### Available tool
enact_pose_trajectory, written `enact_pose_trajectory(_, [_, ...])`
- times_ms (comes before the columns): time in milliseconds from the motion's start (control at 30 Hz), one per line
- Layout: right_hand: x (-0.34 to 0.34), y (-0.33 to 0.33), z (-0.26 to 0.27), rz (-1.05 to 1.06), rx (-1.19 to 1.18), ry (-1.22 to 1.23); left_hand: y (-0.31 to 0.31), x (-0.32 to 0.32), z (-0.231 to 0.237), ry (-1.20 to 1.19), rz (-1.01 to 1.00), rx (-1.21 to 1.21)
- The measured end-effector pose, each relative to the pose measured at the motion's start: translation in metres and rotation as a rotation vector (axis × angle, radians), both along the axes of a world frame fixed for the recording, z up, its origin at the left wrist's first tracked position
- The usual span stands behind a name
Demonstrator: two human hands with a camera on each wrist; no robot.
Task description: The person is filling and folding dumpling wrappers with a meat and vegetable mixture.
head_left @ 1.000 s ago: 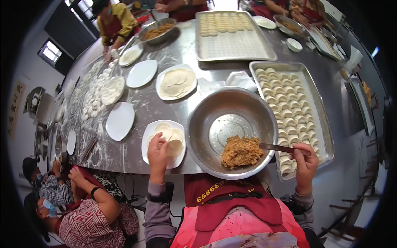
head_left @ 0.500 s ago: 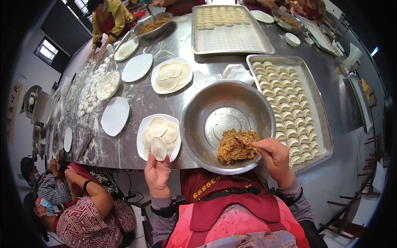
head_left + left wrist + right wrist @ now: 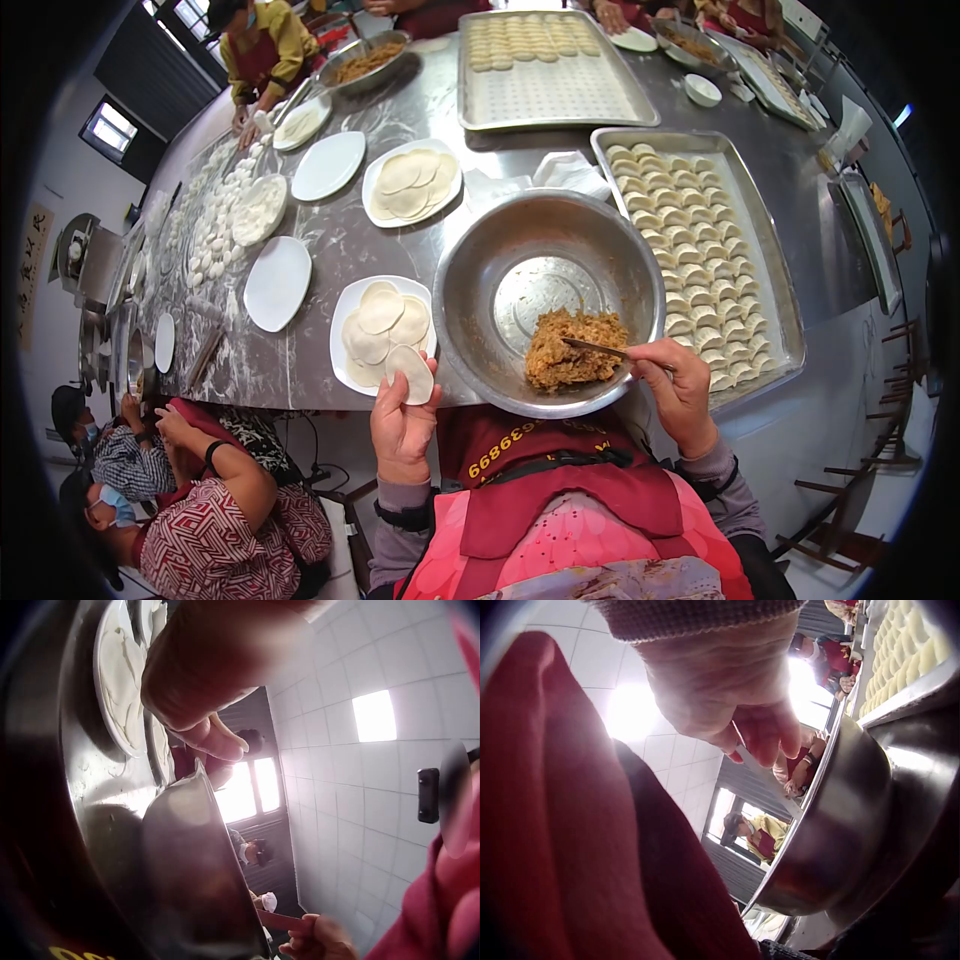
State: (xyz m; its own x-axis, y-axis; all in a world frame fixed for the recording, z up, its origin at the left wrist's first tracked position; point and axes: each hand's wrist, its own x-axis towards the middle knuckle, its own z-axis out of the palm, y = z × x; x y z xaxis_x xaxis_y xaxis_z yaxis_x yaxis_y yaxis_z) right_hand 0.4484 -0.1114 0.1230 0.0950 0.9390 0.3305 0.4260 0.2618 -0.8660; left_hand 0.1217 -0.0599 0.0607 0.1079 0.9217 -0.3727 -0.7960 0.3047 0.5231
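In the head view my left hand [image 3: 403, 430] pinches a round dumpling wrapper [image 3: 410, 375] between thumb and fingers, palm up. It is at the front of a white plate [image 3: 345, 300] with several overlapping wrappers [image 3: 380, 310]. My right hand [image 3: 680, 395] grips a narrow flat spreader [image 3: 597, 347] above the near right rim of a large steel bowl [image 3: 500, 240]. The spreader's tip is at the mound of brown minced filling [image 3: 570, 365] in the bowl. In the right wrist view, the spreader [image 3: 769, 780] slants down from the fingers to the bowl's rim.
To the bowl's right lies a metal tray [image 3: 780, 300] with rows of folded dumplings. A second tray [image 3: 560, 100] stands at the back. Left are another wrapper plate [image 3: 450, 190], bare plates [image 3: 278, 285] and floured dough pieces [image 3: 215, 220]. Other people [image 3: 250, 490] work around the table.
My left hand has drawn a wrapper off the pile and carried it a little right, to the plate's front. My right hand has moved left over the bowl's rim, with the spreader at the filling.
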Motion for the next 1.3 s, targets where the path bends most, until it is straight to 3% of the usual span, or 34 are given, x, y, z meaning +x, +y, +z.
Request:
enact_pose_trajectory(233, [-0.004,0.003,-0.012,0.012,-0.075,0.043,-0.001,0.010,0.010,0.102,-0.015,0.062])
enact_pose_trajectory(433, [0.004,0.004,-0.027,-0.060,-0.298,0.560,-0.003,0.021,0.019,0.077,-0.057,0.126])
enact_pose_trajectory(567, [0.011,0.006,-0.018,-0.106,-0.399,0.681,-0.004,0.030,0.026,-0.014,-0.069,0.118])
enact_pose_trajectory(800, [0.019,0.008,-0.009,-0.100,-0.201,0.890,0.005,0.055,0.040,-0.035,-0.230,0.204])
enact_pose_trajectory(933, [-0.002,0.010,0.011,-0.050,-0.004,0.586,0.011,0.088,0.047,-0.080,-0.408,0.211])
enact_pose_trajectory(1033, [-0.010,0.010,0.014,0.055,0.168,0.161,0.016,0.101,0.056,-0.303,-0.430,0.234])
enact_pose_trajectory(1200, [-0.019,0.012,0.009,0.244,0.492,-0.339,0.016,0.107,0.063,-0.314,-0.397,0.231])
enact_pose_trajectory(1300, [-0.027,0.007,0.005,0.289,0.554,-0.497,0.015,0.106,0.062,-0.315,-0.382,0.223])
